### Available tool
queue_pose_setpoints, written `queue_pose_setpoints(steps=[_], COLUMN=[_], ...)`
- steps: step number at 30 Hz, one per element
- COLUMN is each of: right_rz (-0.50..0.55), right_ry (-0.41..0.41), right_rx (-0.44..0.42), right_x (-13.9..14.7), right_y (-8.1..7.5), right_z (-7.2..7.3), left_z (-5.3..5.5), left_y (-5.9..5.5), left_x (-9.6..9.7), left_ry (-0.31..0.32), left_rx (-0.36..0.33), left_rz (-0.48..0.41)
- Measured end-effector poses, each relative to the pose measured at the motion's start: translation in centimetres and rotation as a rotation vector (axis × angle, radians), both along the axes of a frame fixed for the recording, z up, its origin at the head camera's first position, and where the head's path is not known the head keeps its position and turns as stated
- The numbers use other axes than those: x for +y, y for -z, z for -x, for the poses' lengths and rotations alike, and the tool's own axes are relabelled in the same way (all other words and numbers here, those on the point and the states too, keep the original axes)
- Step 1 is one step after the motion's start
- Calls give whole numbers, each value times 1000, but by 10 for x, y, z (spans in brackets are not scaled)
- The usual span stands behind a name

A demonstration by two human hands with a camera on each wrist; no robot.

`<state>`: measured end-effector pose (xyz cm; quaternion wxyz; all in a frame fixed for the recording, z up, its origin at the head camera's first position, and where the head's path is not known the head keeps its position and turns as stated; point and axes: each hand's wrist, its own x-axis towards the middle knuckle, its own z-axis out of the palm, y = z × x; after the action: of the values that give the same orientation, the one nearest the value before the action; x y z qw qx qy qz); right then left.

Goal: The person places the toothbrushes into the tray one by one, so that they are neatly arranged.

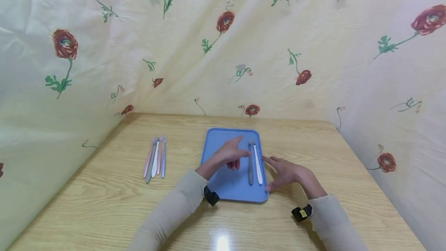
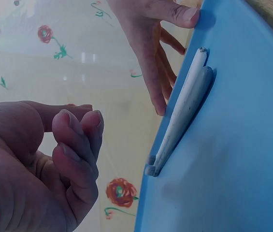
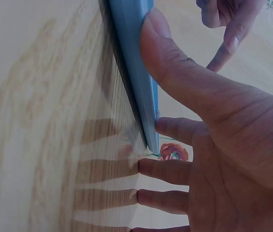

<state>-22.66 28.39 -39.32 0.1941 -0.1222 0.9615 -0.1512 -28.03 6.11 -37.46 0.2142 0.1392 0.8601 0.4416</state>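
On the blue tray (image 1: 226,193) lie a grey slim-handled tool (image 1: 250,169) and a white one (image 1: 258,165), side by side with their small narrow heads pointing away; their exact kind is unclear. My left hand (image 1: 230,152) hovers over the tray, left of the two tools. Its index finger stretches out while the other fingers curl loosely, holding nothing. At the tray's right edge is my right hand (image 1: 287,171), fingers spread. Its thumb (image 3: 158,29) rests on the tray's rim, and several straight fingertips touch the table beside it.
Several similar slim tools (image 1: 155,158) in pink, grey, white and blue lie bunched on the wooden table (image 1: 104,189), left of the tray. A flowered cloth (image 1: 223,69) hangs behind the table and along its sides.
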Motion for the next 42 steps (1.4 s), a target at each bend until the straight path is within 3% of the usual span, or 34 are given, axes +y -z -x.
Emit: queue_pose_setpoints(steps=[7, 20, 30, 42], right_rz=[0, -2, 0, 17], right_ry=[0, 0, -11, -17], right_rx=[2, 9, 18, 19], right_x=[-1, 0, 0, 0], right_y=[0, 0, -1, 0], right_z=[-1, -1, -1, -1], left_z=[0, 14, 23, 33], left_y=[-1, -16, -9, -3], left_x=[-15, -59, -93, -137], left_ry=[-6, -29, -84, -141], left_rx=[31, 45, 66, 33], left_rz=[14, -34, -61, -116])
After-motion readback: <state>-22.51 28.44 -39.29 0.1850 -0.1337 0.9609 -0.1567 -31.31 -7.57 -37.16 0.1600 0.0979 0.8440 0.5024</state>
